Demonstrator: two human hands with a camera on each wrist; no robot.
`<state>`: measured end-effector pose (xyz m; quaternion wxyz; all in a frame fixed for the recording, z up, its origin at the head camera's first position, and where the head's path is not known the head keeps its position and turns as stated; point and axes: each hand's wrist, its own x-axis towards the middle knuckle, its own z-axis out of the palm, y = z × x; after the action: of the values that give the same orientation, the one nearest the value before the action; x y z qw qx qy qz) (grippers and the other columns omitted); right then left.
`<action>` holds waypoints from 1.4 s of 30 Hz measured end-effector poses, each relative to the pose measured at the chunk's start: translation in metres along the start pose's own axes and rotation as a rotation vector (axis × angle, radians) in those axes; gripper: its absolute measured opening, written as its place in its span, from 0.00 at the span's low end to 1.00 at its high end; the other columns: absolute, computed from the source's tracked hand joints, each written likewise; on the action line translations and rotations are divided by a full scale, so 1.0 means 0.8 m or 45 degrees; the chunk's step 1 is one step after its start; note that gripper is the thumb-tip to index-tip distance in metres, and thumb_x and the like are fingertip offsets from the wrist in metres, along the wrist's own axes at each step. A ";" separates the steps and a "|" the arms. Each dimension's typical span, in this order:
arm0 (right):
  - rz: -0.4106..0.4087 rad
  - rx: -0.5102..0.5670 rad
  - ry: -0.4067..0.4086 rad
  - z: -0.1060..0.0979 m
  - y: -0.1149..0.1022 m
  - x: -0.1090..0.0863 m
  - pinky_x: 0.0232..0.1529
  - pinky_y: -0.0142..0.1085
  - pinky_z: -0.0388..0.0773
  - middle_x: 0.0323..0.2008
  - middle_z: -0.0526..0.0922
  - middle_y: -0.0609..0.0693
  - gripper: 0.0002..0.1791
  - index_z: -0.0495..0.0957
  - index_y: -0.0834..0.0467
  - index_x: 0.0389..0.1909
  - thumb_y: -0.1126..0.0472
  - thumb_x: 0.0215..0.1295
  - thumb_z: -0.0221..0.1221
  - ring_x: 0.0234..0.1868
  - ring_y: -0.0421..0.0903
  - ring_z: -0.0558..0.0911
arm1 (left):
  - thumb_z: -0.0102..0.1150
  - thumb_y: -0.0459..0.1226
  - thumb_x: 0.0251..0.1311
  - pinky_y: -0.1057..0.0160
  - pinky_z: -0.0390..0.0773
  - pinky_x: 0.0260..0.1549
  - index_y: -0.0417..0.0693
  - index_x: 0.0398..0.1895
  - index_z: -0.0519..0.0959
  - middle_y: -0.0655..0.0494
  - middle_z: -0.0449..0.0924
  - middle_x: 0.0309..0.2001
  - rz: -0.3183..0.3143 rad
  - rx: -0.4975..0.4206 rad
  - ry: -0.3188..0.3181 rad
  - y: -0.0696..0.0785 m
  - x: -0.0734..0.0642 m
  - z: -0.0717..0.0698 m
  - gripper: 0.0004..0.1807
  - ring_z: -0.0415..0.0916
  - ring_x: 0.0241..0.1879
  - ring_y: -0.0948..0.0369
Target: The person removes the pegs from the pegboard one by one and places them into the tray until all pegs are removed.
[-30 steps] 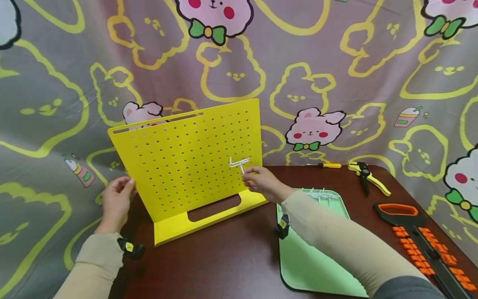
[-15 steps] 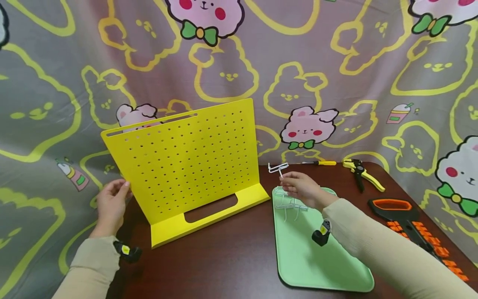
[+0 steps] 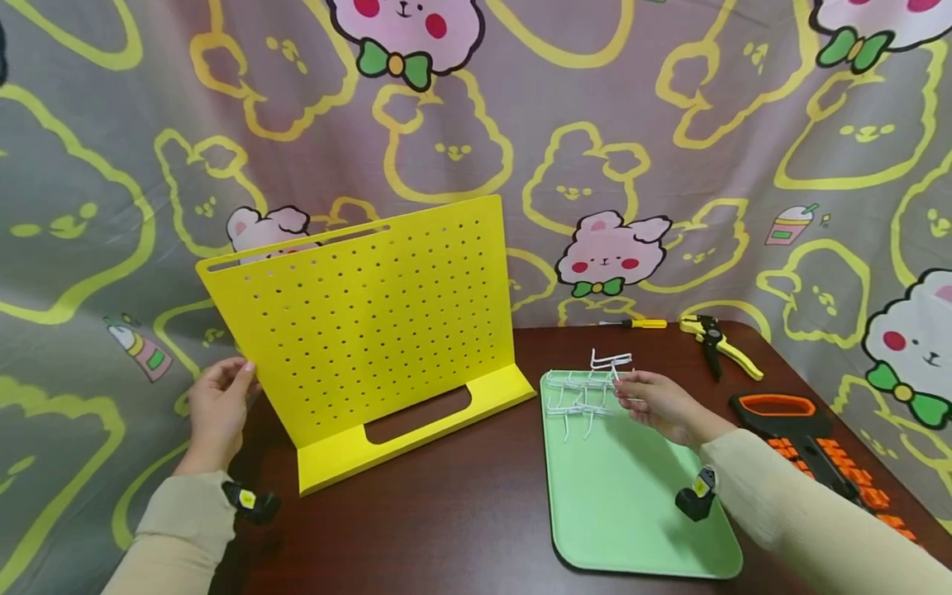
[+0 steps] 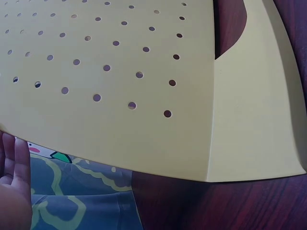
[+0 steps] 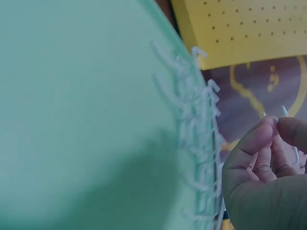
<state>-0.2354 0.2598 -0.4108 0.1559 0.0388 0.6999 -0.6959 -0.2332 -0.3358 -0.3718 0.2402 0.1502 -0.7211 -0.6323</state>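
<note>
A yellow pegboard with rows of small holes stands upright on its foot on the table. My left hand pinches its left edge between thumb and fingers; the left wrist view catches only part of that hand at the board's edge. Over the far end of a light green tray, my right hand pinches a white wire pegboard hook by its stem. Several more white hooks lie in that end of the tray. In the right wrist view, the fingers hide most of the held hook.
At the back right lie a yellow-handled screwdriver and yellow-and-black wire strippers. A black tool with orange parts lies right of the tray, partly behind the right arm. A patterned curtain hangs behind the dark wooden table.
My right hand has moved from in front of the pegboard rightward and down to above the tray, carrying the hook. The left hand stays on the board's edge. The head view has shifted slightly.
</note>
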 end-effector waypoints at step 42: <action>0.085 -0.340 0.028 -0.005 0.052 -0.008 0.37 0.33 0.82 0.35 0.81 0.52 0.13 0.74 0.73 0.49 0.64 0.78 0.54 0.34 0.42 0.80 | 0.57 0.36 0.76 0.78 0.78 0.37 0.47 0.45 0.78 0.58 0.74 0.39 -0.025 0.001 0.003 -0.003 0.001 -0.002 0.03 0.73 0.39 0.63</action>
<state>-0.2185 0.2658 -0.4491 0.1752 0.0488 0.7862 -0.5907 -0.2333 -0.3378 -0.3740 0.2347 0.1579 -0.7195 -0.6343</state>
